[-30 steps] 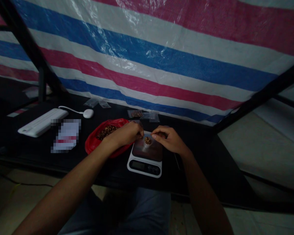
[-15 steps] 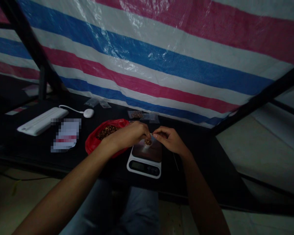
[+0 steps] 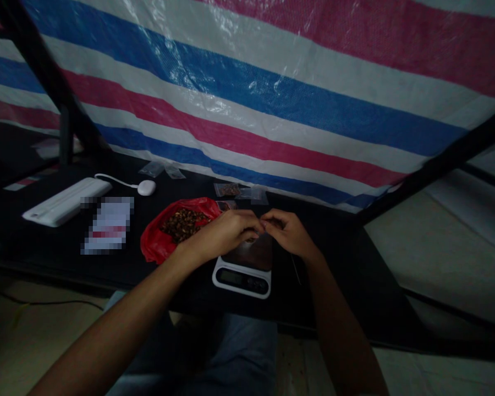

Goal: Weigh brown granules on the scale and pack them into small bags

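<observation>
Kitchen scale lies under the left hand and right hand, whose fingers pinch together above it (what they grip is hidden). A slipped pinch could drop that onto the scale and upset the reading.

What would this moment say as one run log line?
left hand | right hand | fingertips meeting over digital scale | red plastic bag beside
</observation>
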A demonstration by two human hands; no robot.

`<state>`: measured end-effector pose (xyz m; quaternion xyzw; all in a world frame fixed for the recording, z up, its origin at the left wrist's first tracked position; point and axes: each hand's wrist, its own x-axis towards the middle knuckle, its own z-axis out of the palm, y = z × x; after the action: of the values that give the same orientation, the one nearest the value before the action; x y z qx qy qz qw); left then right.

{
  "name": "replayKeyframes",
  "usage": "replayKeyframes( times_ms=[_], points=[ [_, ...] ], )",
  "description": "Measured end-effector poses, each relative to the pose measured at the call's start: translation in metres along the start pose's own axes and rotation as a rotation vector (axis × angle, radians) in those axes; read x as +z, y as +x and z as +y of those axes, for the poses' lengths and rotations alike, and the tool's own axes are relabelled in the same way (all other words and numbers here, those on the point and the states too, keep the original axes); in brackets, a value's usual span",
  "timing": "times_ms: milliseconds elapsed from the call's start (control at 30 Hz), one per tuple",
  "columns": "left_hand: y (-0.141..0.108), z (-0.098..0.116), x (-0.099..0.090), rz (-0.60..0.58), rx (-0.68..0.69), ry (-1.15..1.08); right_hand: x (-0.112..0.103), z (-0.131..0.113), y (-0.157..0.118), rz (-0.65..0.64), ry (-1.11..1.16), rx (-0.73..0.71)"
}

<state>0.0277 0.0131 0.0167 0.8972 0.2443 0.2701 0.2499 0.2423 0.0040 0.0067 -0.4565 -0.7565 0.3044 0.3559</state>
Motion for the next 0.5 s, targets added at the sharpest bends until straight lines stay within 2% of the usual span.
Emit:
replayKeyframes(
  times_ms=[167,300,333,400,500],
  points=[
    [-0.002,0.001,-0.012,0.036,0.007,0.055,0.000,0.000,-0.001,0.010,-0.009,-0.019],
    [-0.022,0.001,-0.038,0.072,-0.125,0.124,0.000,0.004,-0.002,0.035,-0.015,0.000],
    [-0.032,0.000,-0.044,0.039,-0.176,0.171,0.000,0.005,-0.002,0.043,-0.015,0.003],
    [-0.057,-0.004,-0.054,-0.102,-0.285,0.242,0.000,0.006,-0.002,0.051,-0.003,0.006],
    [-0.096,-0.009,-0.058,-0.189,-0.449,0.346,0.001,0.005,-0.002,0.049,0.011,0.010]
  ],
)
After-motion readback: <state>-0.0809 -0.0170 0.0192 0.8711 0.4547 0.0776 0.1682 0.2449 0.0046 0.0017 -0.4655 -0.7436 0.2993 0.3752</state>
